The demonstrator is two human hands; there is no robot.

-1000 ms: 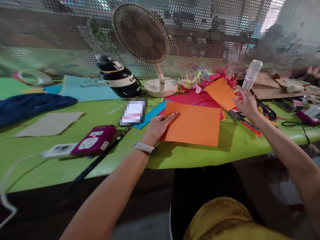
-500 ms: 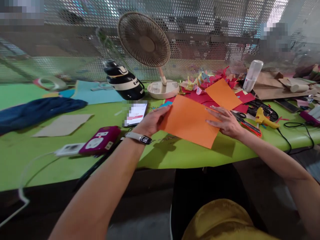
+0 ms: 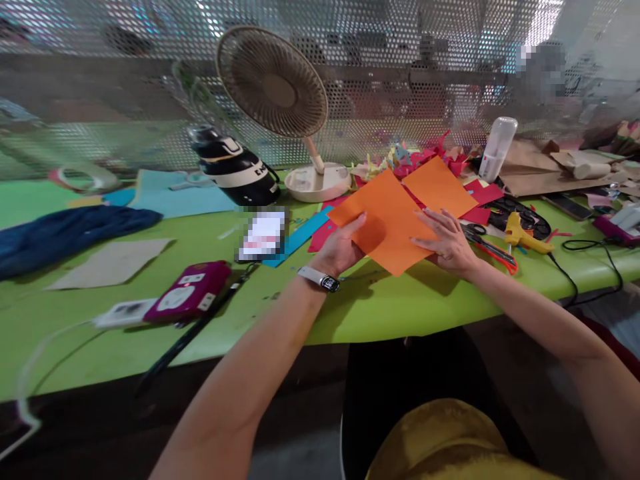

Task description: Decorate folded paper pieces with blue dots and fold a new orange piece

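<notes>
A flat sheet of orange paper [image 3: 387, 223] is held just above the green table, turned so that a corner points toward me. My left hand [image 3: 345, 248] grips its left edge, thumb on top and the other fingers hidden beneath. On the right side, my right hand [image 3: 447, 241] has its fingers spread over the top of the sheet; its thumb does not show. Behind lies a second orange sheet [image 3: 440, 185], on red paper [image 3: 483, 199]. A blue paper strip [image 3: 303, 237] runs to the left of my left hand.
A phone [image 3: 263, 233], a purple power strip [image 3: 187, 291] and a black bottle [image 3: 235, 170] stand or lie to the left. Behind is a fan [image 3: 280, 87]. Right of my right hand are a cutter knife [image 3: 495, 255] and a yellow glue gun [image 3: 525, 237].
The orange sheet has turned so that a corner points toward me. My left hand has moved right and down along its edge, uncovering more of the blue strip. The view has shifted slightly.
</notes>
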